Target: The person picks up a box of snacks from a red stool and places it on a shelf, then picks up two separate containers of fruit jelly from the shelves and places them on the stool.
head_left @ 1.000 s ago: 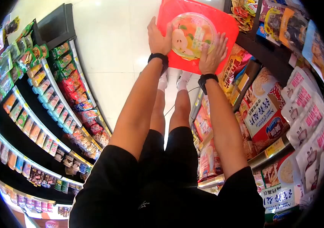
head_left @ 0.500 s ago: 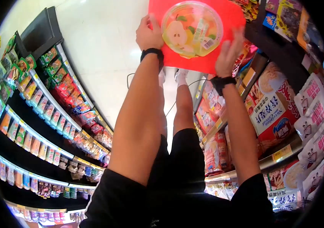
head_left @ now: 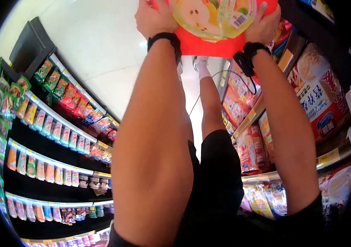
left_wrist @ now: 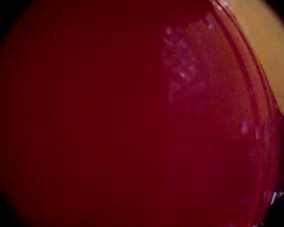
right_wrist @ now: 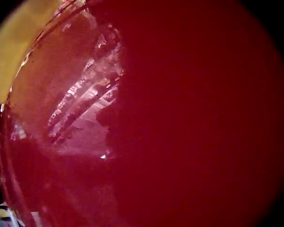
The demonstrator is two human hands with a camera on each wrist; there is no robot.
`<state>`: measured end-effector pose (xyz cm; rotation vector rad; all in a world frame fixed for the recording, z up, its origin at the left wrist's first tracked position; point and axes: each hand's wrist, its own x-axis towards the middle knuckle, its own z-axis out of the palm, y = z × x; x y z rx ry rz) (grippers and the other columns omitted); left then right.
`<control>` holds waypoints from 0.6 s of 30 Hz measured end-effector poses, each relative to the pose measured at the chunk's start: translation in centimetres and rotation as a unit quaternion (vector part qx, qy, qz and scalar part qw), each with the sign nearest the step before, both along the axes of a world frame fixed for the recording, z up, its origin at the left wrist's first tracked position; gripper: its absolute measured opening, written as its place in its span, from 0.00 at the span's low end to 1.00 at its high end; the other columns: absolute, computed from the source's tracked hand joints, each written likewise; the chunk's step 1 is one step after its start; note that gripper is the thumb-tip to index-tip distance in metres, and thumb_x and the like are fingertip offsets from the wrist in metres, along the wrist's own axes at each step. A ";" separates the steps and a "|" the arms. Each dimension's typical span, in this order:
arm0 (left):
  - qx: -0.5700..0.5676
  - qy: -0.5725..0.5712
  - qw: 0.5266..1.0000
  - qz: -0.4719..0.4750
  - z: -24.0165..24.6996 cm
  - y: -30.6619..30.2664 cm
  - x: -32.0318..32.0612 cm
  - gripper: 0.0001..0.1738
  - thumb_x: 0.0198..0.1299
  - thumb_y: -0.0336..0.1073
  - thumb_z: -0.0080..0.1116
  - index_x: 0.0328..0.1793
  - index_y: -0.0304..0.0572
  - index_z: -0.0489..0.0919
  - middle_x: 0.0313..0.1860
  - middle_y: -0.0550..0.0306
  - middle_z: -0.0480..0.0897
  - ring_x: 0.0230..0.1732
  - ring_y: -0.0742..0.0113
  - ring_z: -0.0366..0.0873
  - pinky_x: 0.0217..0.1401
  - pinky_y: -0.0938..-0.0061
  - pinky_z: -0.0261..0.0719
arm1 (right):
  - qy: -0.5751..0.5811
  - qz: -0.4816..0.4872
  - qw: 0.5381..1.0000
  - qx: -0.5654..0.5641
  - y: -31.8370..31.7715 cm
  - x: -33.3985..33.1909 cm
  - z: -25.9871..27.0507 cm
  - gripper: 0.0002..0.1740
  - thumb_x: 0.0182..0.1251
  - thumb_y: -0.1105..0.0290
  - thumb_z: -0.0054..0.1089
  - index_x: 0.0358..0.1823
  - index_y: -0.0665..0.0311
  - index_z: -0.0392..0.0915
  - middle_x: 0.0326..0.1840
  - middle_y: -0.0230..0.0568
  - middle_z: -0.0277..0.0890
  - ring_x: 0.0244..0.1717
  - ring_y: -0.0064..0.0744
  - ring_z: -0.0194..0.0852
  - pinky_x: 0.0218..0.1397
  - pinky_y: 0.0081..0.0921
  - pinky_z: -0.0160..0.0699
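Note:
A glossy red plastic item with a rounded, fruit-printed label is at the top of the head view, cut off by the frame. My left hand grips its left side, and my right hand holds the right side, thumb near the label's edge. Red plastic fills most of the left wrist view and the right wrist view, close to both cameras. Neither wrist view shows fingers clearly, and some fingertips are hidden in the head view.
Shelves of small packets curve along the left, with a black bin-like box at their far end. Large cereal bags fill the right shelves. Pale floor tiles lie between, and a thin dark cable hangs by the right wrist.
The red item and both hands have moved up in the head view and look larger. My right hand, earlier spread over the top face, now wraps the right side. The shelves have shifted in view.

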<state>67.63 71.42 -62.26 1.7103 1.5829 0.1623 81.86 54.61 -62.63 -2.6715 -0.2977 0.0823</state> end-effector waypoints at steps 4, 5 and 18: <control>0.017 -0.009 1.000 -0.012 -0.6 -0.3 -0.3 0.37 0.71 0.63 0.37 0.40 0.32 0.81 0.37 0.35 0.84 0.41 0.36 0.82 0.44 0.53 0.77 | -0.031 0.003 0.999 -0.008 -0.5 0.1 -0.5 0.35 0.77 0.44 0.35 0.71 0.66 0.59 0.69 0.56 0.65 0.69 0.55 0.61 0.70 0.42 0.58; 0.008 0.009 1.000 -0.013 -0.5 -0.3 -0.6 0.37 0.71 0.63 0.36 0.42 0.32 0.80 0.39 0.35 0.84 0.43 0.36 0.81 0.46 0.53 0.77 | -0.048 -0.001 0.999 -0.005 -0.5 -0.3 -1.0 0.35 0.77 0.44 0.35 0.71 0.67 0.59 0.68 0.57 0.66 0.68 0.55 0.62 0.69 0.43 0.59; -0.034 0.063 0.997 0.018 0.4 0.0 0.5 0.41 0.65 0.70 0.34 0.42 0.39 0.84 0.37 0.45 0.86 0.42 0.41 0.82 0.48 0.56 0.77 | 0.003 -0.024 0.999 -0.026 0.2 -0.3 0.0 0.32 0.78 0.46 0.35 0.70 0.62 0.60 0.68 0.55 0.65 0.69 0.54 0.60 0.68 0.41 0.60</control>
